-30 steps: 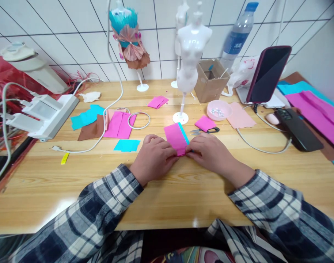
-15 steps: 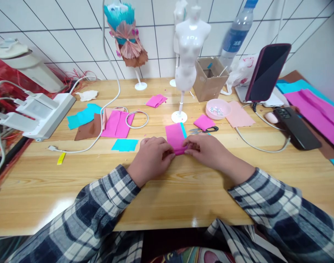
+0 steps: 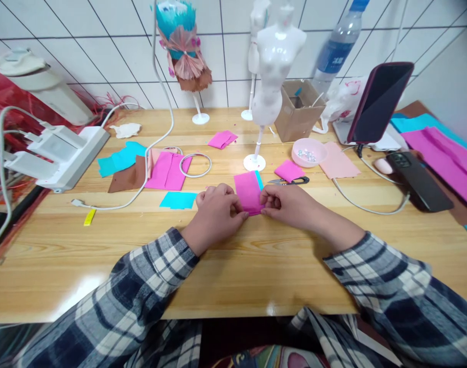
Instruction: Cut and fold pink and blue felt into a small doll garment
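Note:
A folded sheet of pink crepe paper (image 3: 248, 188) lies flat on the table in front of me, a blue strip (image 3: 259, 180) showing along its right edge. My left hand (image 3: 217, 210) pinches its lower left corner between thumb and fingers. At the lower right corner my right hand (image 3: 287, 204) grips the same paper, fingers curled. Thread snips (image 3: 295, 181) lie just beyond my right hand, beside a small folded pink piece (image 3: 289, 170). A blue paper piece (image 3: 178, 200) rests left of my left hand.
Behind the paper stands a white mannequin (image 3: 274, 66); a dressed mannequin (image 3: 185, 51) is farther left. A pink bowl (image 3: 308, 153) holds small beads. A cardboard box (image 3: 297, 115), a propped phone (image 3: 381, 105) and another phone (image 3: 419, 181) are right; a power strip (image 3: 70, 161) and cable (image 3: 168, 130) are left.
Both hands keep hold of the pink paper's near edge; the fold at that edge now looks flatter. The whole view has shifted slightly, so things appear a little farther right.

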{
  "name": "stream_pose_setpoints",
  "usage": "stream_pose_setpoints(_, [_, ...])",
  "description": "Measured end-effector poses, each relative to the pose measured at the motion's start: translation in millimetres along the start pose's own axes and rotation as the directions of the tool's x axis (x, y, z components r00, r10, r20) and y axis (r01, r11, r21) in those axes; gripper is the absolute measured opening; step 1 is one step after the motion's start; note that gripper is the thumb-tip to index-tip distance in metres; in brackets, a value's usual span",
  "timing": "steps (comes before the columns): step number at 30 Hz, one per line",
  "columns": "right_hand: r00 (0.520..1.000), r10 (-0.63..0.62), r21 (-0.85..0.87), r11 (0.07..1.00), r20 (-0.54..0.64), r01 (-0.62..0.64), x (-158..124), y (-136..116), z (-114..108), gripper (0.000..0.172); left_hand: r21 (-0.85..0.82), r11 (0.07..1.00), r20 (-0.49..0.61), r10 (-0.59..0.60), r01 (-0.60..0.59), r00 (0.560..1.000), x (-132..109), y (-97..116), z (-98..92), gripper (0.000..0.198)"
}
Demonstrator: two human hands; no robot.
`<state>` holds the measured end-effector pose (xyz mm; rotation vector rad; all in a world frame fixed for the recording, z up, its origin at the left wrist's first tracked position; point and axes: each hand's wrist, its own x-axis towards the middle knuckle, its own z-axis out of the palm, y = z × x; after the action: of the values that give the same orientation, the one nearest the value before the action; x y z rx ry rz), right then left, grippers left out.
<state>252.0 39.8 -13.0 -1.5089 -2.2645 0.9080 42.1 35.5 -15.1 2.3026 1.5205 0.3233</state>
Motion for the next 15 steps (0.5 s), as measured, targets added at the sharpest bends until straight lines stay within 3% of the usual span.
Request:
stream_pose_setpoints(8, [1.000,-0.023,-0.019,1.000,0.004,0.023,1,0,0,0.011,-0.004,0.999,-0.019,-0.039,0.039,0.999,2,-1,2.2,0.019])
stream_pose_setpoints(12, [0.998,-0.021,0.009,1.000,-0.054,0.021,-1,6,3,0.018,0.013,0.991,-0.087,-0.128,0.130,0.988,1,-1,4.3,0.044])
stream_pose_setpoints(15, [0.991,-0.013,0.039,0.999,-0.131,0.018,-6,9,3,0.020,0.012,0.991,-0.109,-0.129,0.131,0.986,0,-2,5.0,0.049])
